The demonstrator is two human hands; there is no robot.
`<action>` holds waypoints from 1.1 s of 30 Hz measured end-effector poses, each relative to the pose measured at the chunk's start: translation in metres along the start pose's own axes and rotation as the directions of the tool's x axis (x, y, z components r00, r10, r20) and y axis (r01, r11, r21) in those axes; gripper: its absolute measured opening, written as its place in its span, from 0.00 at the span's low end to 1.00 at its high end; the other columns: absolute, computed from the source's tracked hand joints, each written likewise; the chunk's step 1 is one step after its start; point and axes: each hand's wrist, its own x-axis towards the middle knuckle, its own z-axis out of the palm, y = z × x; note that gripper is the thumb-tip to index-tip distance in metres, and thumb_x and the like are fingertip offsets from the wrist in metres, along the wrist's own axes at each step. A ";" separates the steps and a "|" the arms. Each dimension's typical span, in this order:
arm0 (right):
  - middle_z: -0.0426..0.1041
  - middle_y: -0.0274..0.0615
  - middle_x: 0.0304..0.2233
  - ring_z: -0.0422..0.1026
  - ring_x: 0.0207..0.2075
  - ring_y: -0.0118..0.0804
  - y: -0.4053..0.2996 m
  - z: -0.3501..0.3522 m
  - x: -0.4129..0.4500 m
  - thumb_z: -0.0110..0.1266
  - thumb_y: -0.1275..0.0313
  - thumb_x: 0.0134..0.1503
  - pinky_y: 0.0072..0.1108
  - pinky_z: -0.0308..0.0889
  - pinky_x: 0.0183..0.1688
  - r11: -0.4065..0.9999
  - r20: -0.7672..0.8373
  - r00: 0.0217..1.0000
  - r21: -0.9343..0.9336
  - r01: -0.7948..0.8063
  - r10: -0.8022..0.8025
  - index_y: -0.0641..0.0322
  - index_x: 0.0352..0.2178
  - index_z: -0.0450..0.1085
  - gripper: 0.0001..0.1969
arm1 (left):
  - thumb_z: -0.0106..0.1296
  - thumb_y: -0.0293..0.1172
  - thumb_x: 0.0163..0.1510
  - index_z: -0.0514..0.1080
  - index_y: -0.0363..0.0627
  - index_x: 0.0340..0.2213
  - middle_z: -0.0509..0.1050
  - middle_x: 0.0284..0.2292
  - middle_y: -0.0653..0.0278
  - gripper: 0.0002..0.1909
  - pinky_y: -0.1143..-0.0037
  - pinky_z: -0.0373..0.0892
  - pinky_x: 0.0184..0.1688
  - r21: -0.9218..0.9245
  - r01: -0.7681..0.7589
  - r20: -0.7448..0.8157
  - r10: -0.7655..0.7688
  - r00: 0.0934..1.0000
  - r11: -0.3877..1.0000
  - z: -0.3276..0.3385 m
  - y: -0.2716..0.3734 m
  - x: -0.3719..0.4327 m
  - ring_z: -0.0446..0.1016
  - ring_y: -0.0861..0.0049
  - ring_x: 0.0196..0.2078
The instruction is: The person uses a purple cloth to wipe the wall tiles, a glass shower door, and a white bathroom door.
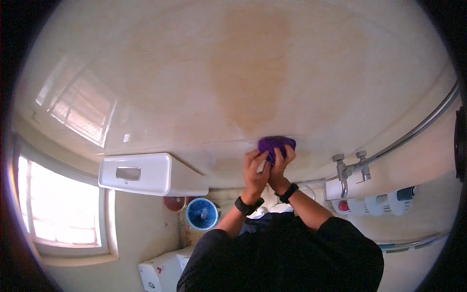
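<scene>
A bunched purple cloth (274,144) is pressed against the glossy beige tiled wall (175,91) in front of me, just at a thin horizontal tile joint. My right hand (280,168) holds the cloth, its fingers curled over the lower edge. Close beside it, my left hand (254,171) grips the cloth's lower left side. The two hands nearly meet at the palms, and each wrist wears a black band. Part of the cloth is hidden under the fingers.
A white wall-mounted unit (146,174) juts out on the left, near a bright window (60,204). Below stand a blue bucket (203,214) and a reddish container (174,203). On the right are a metal mixer tap (344,171), a curved metal pipe (412,133) and a rack of bottles (379,201).
</scene>
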 end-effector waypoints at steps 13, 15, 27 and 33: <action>0.65 0.32 0.44 0.63 0.42 0.36 -0.136 0.054 0.106 0.51 0.68 0.45 0.27 0.59 0.40 0.917 0.281 0.882 0.246 0.314 -0.378 0.45 0.47 0.67 0.23 | 0.46 0.15 0.51 0.65 0.35 0.37 0.66 0.35 0.66 0.10 0.82 0.64 0.37 -0.055 0.219 -0.415 -0.222 0.882 0.974 -0.119 -0.017 0.065 0.65 0.80 0.37; 0.65 0.32 0.44 0.63 0.42 0.36 -0.118 0.054 0.071 0.51 0.68 0.46 0.27 0.59 0.40 0.938 0.423 0.841 0.224 0.265 -0.338 0.44 0.47 0.67 0.22 | 0.46 0.15 0.50 0.65 0.35 0.33 0.66 0.33 0.65 0.07 0.82 0.64 0.37 -0.050 0.258 -0.386 -0.257 0.886 0.965 -0.109 -0.037 0.040 0.65 0.79 0.36; 0.63 0.49 0.44 0.64 0.44 0.48 -0.047 0.013 -0.001 0.54 0.75 0.45 0.36 0.61 0.46 0.962 0.584 0.792 0.273 0.014 -0.178 0.55 0.50 0.61 0.28 | 0.51 0.10 0.39 0.70 0.37 0.30 0.69 0.35 0.56 0.13 0.78 0.72 0.34 0.031 0.268 -0.070 -0.265 0.962 0.963 -0.083 -0.073 -0.021 0.71 0.69 0.37; 0.62 0.48 0.45 0.63 0.45 0.50 -0.044 -0.025 0.078 0.56 0.72 0.45 0.37 0.60 0.48 0.939 0.373 0.898 0.326 0.111 -0.236 0.54 0.51 0.61 0.28 | 0.45 0.10 0.38 0.72 0.33 0.31 0.70 0.37 0.56 0.15 0.76 0.70 0.37 0.094 0.006 -0.213 0.015 0.977 0.996 -0.050 -0.003 0.038 0.70 0.68 0.38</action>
